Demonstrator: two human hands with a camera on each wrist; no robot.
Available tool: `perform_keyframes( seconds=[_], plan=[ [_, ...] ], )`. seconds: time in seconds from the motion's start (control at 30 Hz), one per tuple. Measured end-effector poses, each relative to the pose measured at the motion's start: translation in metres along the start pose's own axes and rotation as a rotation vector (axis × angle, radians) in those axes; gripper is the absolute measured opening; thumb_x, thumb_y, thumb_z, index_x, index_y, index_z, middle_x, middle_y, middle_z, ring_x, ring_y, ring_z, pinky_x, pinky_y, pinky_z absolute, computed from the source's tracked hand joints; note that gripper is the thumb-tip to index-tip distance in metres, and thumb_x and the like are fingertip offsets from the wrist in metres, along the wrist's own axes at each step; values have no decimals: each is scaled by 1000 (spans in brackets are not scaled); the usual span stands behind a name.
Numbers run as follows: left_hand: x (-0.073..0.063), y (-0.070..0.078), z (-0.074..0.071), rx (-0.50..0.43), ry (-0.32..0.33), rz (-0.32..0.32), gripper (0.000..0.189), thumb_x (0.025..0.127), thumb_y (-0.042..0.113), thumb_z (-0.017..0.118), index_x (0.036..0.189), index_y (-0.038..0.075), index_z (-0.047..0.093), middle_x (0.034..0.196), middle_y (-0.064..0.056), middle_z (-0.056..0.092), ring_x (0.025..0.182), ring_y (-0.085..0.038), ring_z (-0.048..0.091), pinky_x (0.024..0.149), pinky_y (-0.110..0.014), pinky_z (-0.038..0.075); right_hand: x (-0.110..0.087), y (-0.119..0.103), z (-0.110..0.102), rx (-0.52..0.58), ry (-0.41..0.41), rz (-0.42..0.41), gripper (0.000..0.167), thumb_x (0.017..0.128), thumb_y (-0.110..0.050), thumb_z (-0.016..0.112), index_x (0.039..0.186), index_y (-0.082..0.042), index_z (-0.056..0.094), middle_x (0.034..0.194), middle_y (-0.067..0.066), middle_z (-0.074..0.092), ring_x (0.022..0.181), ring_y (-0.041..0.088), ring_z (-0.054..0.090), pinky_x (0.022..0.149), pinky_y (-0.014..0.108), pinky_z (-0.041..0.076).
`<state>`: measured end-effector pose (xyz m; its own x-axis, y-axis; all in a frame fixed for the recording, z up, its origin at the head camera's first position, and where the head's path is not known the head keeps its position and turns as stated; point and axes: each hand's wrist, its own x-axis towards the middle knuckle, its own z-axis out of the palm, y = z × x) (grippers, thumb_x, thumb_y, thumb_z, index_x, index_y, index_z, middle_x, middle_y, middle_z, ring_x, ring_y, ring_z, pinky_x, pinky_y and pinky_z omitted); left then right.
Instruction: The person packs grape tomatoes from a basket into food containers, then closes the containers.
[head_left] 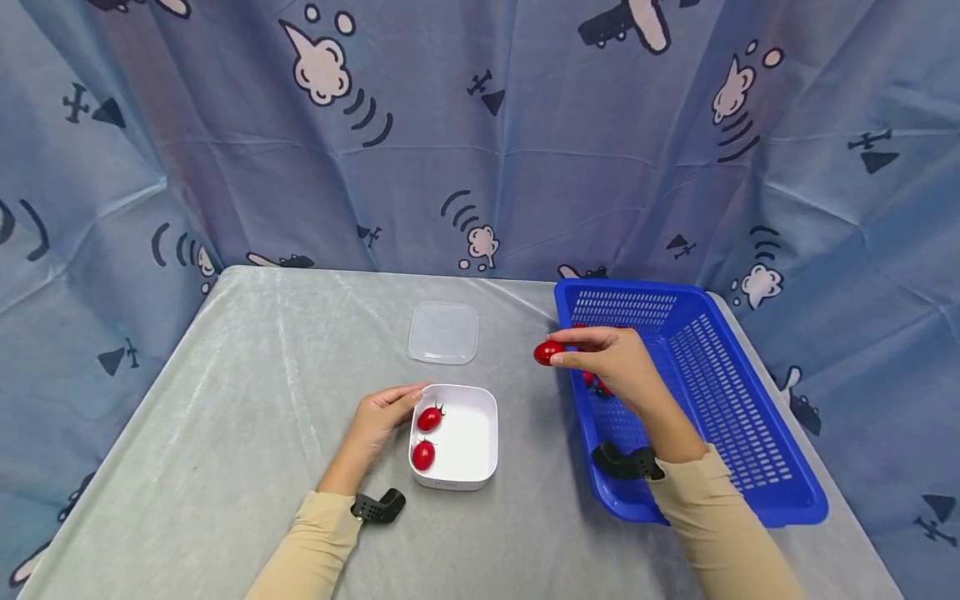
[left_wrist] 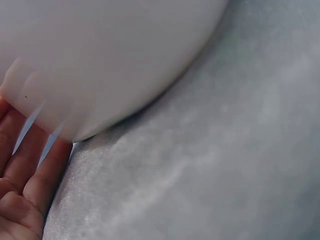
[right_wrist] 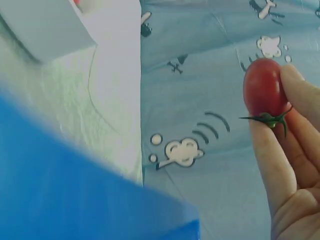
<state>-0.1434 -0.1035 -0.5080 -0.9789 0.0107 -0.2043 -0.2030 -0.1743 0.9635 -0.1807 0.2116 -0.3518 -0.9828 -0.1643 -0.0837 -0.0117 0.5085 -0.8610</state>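
A red cherry tomato [head_left: 548,352] is pinched between the thumb and fingers of my right hand [head_left: 611,360], over the left rim of the blue basket [head_left: 720,400]. In the right wrist view the tomato [right_wrist: 263,87] shows its green calyx at the bottom. My left hand [head_left: 382,417] rests against the left side of a white square box [head_left: 465,433]. Its fingers [left_wrist: 52,165] lie fairly straight on the outer wall in the left wrist view. Inside the box, along its left side, are two cherry tomatoes, an upper one [head_left: 430,418] and a lower one [head_left: 423,455].
Behind the white box lies a translucent lid [head_left: 443,333], flat on the grey tablecloth [head_left: 247,417]. More tomatoes [head_left: 602,388] sit at the basket's left side, partly hidden by my right hand. A blue patterned curtain [head_left: 420,167] hangs behind the table.
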Motion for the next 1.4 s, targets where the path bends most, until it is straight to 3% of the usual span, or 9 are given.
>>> perform_keyframes(
  seconds=[0.23,0.5,0.83,1.13,1.4],
  plan=[
    [0,-1,-1,10,-2,9,37,93,14,69,121,-8,66,110,1,75,95,1,68,87,-19,55,-4,-12,17,43,-29,-22,39,83,-25,81,116,-4,74,120,16,69,110,27,59,77,23,55],
    [1,0,-1,17,-6,18,35,93,12,69,121,-8,67,111,-1,75,95,0,68,88,-20,55,-8,-20,35,118,-37,9,40,82,-22,83,115,-3,74,117,14,73,98,8,68,81,21,56],
    [1,0,-2,13,-13,12,36,93,13,68,122,-9,65,114,-5,74,94,-1,68,88,-20,55,-29,-33,63,114,44,71,36,80,-23,84,111,-7,77,105,12,77,96,19,67,76,27,53],
    [-3,-3,-3,38,-14,15,35,94,12,68,122,-8,66,119,-12,72,96,0,67,87,-20,56,-31,-31,95,167,90,114,30,77,-16,86,105,-7,79,103,11,77,100,20,68,80,27,51],
    [1,0,-1,24,-13,12,35,94,12,67,123,-9,65,119,-13,72,95,0,68,87,-21,56,-27,-22,124,194,72,96,26,77,-15,86,100,-5,79,98,12,77,88,15,69,72,22,55]
  ],
)
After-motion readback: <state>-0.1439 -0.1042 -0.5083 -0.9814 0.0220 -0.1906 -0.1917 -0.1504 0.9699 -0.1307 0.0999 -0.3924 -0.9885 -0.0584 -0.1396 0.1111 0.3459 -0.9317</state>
